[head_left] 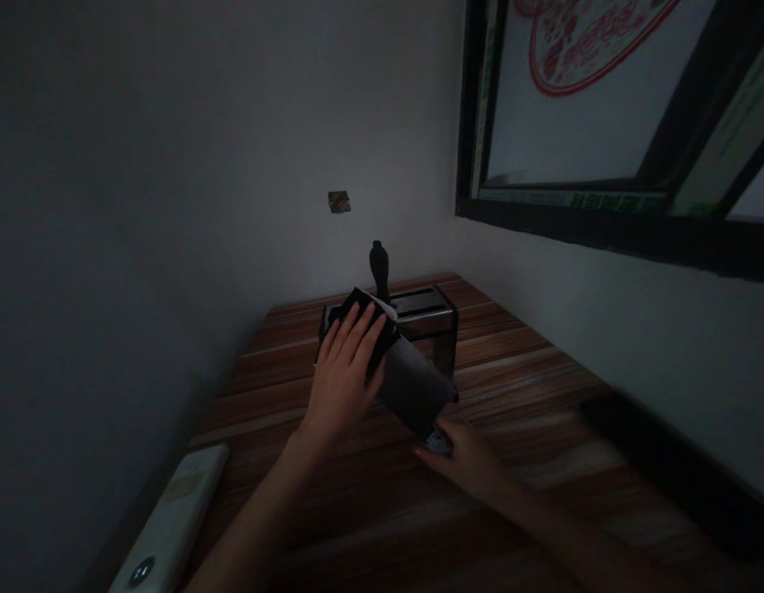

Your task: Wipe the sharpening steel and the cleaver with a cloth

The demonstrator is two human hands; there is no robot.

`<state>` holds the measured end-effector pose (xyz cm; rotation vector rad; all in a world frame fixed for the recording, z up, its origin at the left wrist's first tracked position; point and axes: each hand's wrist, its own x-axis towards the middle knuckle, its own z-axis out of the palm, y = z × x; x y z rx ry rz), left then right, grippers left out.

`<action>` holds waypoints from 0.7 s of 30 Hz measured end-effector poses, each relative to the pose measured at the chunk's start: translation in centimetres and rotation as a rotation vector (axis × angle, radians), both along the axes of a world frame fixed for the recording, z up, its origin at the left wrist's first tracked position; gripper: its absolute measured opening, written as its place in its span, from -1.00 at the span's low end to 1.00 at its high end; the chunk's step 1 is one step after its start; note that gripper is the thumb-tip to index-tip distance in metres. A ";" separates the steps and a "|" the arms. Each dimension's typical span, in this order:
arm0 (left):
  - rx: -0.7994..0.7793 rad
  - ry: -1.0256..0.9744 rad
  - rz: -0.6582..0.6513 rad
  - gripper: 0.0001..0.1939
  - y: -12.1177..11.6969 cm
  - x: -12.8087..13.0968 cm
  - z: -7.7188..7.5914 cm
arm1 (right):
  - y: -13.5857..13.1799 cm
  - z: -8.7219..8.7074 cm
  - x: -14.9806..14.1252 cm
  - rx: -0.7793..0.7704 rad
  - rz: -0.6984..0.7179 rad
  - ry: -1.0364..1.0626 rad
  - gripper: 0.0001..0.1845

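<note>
My right hand [468,461] is closed around the handle of a cleaver [412,387], whose broad dark blade tilts up to the left. My left hand [348,354] presses a folded black cloth [382,342] with a white edge against the far end of the blade, its fingers stretched over the cloth. That end of the blade is hidden under the cloth. Just behind both hands stands a metal-topped knife holder [447,317], partly covered by the left hand and the cleaver. A black handle [379,268] sticks up from it.
The wood-grain table [283,387] meets walls at the back and both sides. At the near left lies a long white device [178,502] with a round button. A long black object [659,461] runs along the right edge. A dark frame [579,226] juts above on the right.
</note>
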<state>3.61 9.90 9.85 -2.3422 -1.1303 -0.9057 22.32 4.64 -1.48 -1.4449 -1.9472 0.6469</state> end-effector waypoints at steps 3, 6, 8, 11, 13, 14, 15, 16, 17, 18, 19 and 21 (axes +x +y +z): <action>-0.016 -0.051 -0.034 -0.39 0.1 -0.5 0.1 | -0.3 0.3 -0.1 0.047 -0.055 -0.038 -0.77; -0.047 -0.152 -0.061 -0.39 0.1 -1.1 0.6 | -0.5 0.5 -0.1 0.072 -0.069 -0.062 -0.77; -0.080 -0.251 -0.039 -0.42 -0.1 -1.6 0.9 | -0.5 0.5 0.0 0.078 -0.070 -0.074 -0.76; -0.100 -0.456 0.025 -0.53 -0.3 -2.3 1.7 | -0.5 0.3 0.1 0.094 -0.082 -0.105 -0.74; -0.091 -0.603 0.052 -0.60 -0.3 -2.9 2.3 | -0.5 0.3 0.2 0.111 -0.085 -0.135 -0.75; -0.089 -0.674 0.065 -0.62 -0.4 -3.3 2.6 | -0.5 0.4 0.2 0.126 -0.082 -0.146 -0.76; -0.094 -0.739 0.078 -0.63 -0.4 -3.7 3.0 | -0.5 0.4 0.3 0.145 -0.079 -0.150 -0.77; -0.106 -0.797 0.089 -0.63 -0.4 -4.1 3.3 | -0.5 0.5 0.3 0.163 -0.076 -0.148 -0.77; -0.120 -0.856 0.094 -0.63 -0.4 -4.4 3.6 | -0.6 0.7 0.4 0.179 -0.078 -0.143 -0.77; -0.134 -0.922 0.092 -0.63 -0.5 -4.8 3.9 | -0.6 0.9 0.5 0.199 -0.081 -0.132 -0.77; -0.151 -1.000 0.076 -0.63 -0.5 -5.0 4.1 | -0.6 1.1 0.6 0.223 -0.084 -0.114 -0.77; -0.224 -1.181 -0.005 -0.62 -0.6 -5.2 4.3 | -0.5 1.5 0.8 0.277 -0.081 -0.071 -0.77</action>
